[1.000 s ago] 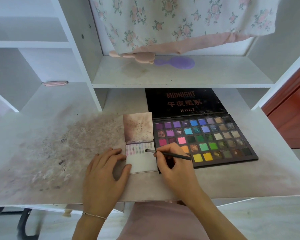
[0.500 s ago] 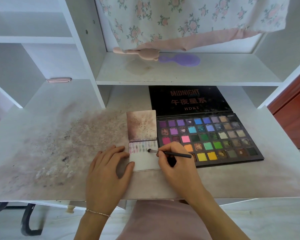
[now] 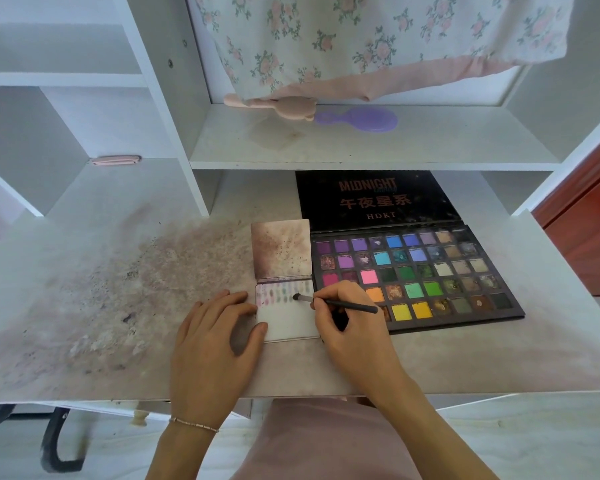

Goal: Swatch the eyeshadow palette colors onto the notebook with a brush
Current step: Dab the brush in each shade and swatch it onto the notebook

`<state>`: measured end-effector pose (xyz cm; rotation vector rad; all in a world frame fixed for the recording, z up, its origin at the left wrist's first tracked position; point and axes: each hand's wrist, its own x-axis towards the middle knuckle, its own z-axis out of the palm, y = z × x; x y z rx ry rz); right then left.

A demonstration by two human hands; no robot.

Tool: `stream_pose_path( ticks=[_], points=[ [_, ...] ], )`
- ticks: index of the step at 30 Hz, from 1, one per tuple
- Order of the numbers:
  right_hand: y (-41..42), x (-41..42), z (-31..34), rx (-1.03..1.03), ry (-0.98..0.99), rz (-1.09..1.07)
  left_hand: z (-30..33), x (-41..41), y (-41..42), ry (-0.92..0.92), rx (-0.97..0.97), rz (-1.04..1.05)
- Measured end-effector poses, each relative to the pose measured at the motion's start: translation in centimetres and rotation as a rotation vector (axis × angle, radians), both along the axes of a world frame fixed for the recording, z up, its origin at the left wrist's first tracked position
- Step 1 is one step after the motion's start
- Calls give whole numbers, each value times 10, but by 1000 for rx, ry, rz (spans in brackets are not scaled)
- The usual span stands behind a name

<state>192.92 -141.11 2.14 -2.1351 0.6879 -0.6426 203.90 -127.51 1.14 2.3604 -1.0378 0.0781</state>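
Both arms are bare to the frame's lower edge — no sleeves show. The left hand (image 3: 212, 344) has a thin beaded bracelet (image 3: 193, 424) round its wrist, pale pinkish with small metallic links. The right hand (image 3: 352, 332) wears no ring or band. Below, between the forearms, a dusty-pink garment (image 3: 326, 441) — plain, smooth fabric — covers the lap.

The right hand (image 3: 352, 327) hides the palette's (image 3: 430, 271) near-left pans; the floral cloth (image 3: 361, 39) runs off the top edge.
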Motion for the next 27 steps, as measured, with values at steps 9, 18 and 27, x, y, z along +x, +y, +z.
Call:
stream_pose_path(
  ticks=[9, 18, 27],
  points=[
    [-1, 0, -2, 4, -33, 12, 0, 0, 0, 13, 1, 0],
    [-3, -11, 2, 74, -249, -33, 1, 0, 0, 24, 3, -3],
    [-34, -47, 3, 43, -282, -195, 2, 0, 0, 43, 31, 7]
  ],
)
